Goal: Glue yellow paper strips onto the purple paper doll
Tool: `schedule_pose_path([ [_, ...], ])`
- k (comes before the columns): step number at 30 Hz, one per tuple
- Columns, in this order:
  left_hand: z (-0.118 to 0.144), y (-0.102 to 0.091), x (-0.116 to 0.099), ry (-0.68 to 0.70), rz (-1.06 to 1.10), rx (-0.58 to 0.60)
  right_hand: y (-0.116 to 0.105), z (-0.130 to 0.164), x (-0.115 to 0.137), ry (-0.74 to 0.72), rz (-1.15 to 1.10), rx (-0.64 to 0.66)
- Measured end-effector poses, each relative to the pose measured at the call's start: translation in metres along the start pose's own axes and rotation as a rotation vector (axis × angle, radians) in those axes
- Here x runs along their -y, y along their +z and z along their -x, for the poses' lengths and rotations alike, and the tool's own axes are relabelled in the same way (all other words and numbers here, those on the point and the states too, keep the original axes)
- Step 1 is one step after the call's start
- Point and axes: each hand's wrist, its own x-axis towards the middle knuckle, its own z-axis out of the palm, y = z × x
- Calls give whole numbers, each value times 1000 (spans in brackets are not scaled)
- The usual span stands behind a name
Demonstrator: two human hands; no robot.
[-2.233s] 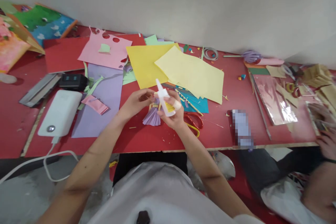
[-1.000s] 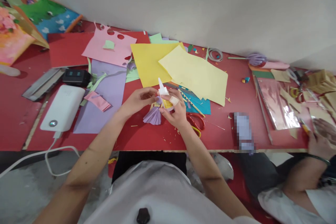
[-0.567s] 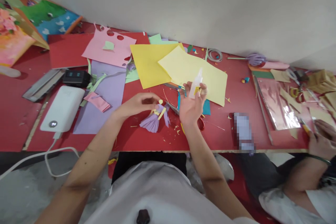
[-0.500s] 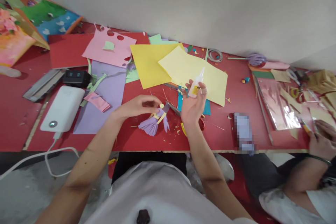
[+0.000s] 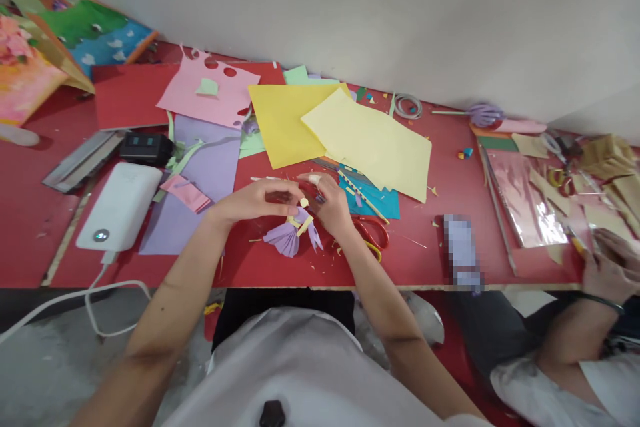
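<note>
A small paper figure (image 5: 289,235) with a pleated purple skirt and yellow strips lies on the red table (image 5: 420,260), close to the front edge. My left hand (image 5: 257,200) pinches the figure's top between thumb and fingers. My right hand (image 5: 329,208), with a bandage on one fingertip, meets it from the right and presses its fingers on the figure's upper part. The two hands almost touch above the figure. No glue bottle shows in this frame.
Red-handled scissors (image 5: 373,230) lie just right of my right hand. Yellow sheets (image 5: 370,140), a purple sheet (image 5: 210,180) and a pink sheet (image 5: 207,90) lie behind. A white power bank (image 5: 117,208) sits left. Another person's hand (image 5: 607,267) works at the far right.
My right hand lifted a glue bottle away from the figure to the right, then came back down to the figure without the bottle showing. The left hand stayed on the figure.
</note>
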Motion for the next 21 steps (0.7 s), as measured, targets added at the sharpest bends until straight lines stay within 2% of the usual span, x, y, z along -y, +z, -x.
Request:
schedule_pose_path([
  [5, -1, 0, -4, 8, -82, 92, -2, 0, 1, -89, 46, 198],
  [10, 0, 0, -5, -18, -69, 117, -3, -13, 8, -73, 131, 268],
  [12, 0, -1, -4, 0, -56, 126, 0, -23, 10, -27, 152, 298],
  [15, 0, 0, -7, 28, -22, 173, 8, -39, 12, 115, 156, 318],
  [21, 0, 1, -12, 54, 10, 190, 16, -62, 18, 274, 40, 478],
])
